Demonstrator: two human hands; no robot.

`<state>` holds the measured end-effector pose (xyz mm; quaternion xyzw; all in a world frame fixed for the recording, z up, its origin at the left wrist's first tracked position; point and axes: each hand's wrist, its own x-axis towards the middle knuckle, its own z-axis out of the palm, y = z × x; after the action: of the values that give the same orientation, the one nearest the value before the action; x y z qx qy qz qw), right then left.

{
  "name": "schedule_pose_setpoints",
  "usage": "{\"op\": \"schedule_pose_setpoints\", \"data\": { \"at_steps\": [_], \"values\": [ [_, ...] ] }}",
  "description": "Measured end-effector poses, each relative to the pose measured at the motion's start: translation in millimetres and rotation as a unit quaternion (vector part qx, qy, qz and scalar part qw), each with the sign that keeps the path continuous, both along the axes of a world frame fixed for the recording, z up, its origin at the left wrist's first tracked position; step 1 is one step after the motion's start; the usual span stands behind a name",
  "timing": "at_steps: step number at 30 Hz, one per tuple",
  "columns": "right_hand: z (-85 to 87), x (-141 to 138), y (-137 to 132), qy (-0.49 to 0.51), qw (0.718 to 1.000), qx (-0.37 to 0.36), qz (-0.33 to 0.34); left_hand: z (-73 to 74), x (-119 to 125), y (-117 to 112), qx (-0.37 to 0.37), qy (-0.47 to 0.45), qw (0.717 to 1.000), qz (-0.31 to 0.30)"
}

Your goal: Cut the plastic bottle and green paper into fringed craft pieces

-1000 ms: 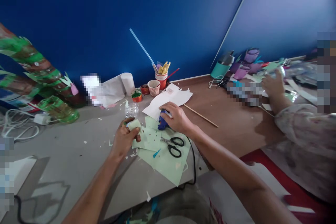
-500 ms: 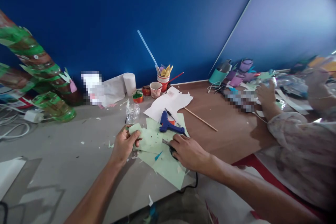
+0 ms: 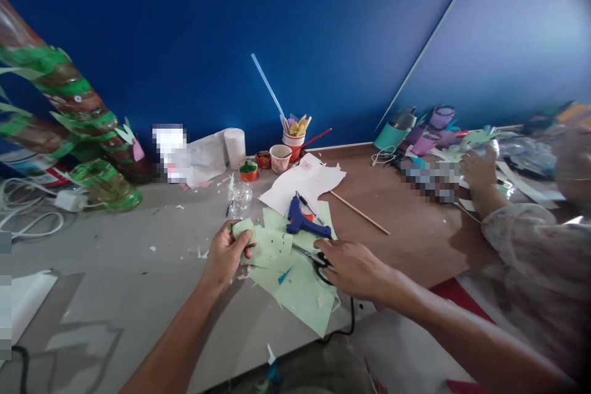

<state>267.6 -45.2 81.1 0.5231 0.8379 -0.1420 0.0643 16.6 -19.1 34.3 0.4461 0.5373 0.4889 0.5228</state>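
Note:
My left hand is closed on a piece of light green paper, pinched between thumb and fingers. In my right hand is a pair of scissors with black handles, its blades pointing left toward the paper's right edge. Whether the blades touch that paper I cannot tell. Beneath both lie larger light green sheets with a small blue scrap on top. Just beyond the scissors rests a blue glue gun on the paper.
Behind the glue gun lies a white sheet. Paper cups, a green paint pot and a clear plastic piece stand at the back. A wooden stick lies right. Painted bottles lean left. Another person's hand works at right.
My right hand has drawn back to the right, and more of the scissors shows. My left hand still holds the green paper. The whole view has shifted slightly.

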Motion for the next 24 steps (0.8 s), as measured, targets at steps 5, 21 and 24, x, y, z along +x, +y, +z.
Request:
{"op": "schedule_pose_setpoints", "data": {
  "at_steps": [5,21,24],
  "values": [
    [10.8,40.3,-6.0,0.180,0.976,-0.091,-0.081,-4.5,-1.1,1.1,-0.002,-0.053,0.999,-0.002],
    [-4.1,-43.7,40.1,0.676,0.608,-0.414,-0.047,-1.0,-0.9,0.5,-0.026,-0.144,0.989,-0.025],
    [-16.5,-59.4,45.4,0.691,0.566,-0.448,-0.030,-0.7,-3.5,3.3,-0.033,-0.168,0.985,-0.003]
  ]
}}
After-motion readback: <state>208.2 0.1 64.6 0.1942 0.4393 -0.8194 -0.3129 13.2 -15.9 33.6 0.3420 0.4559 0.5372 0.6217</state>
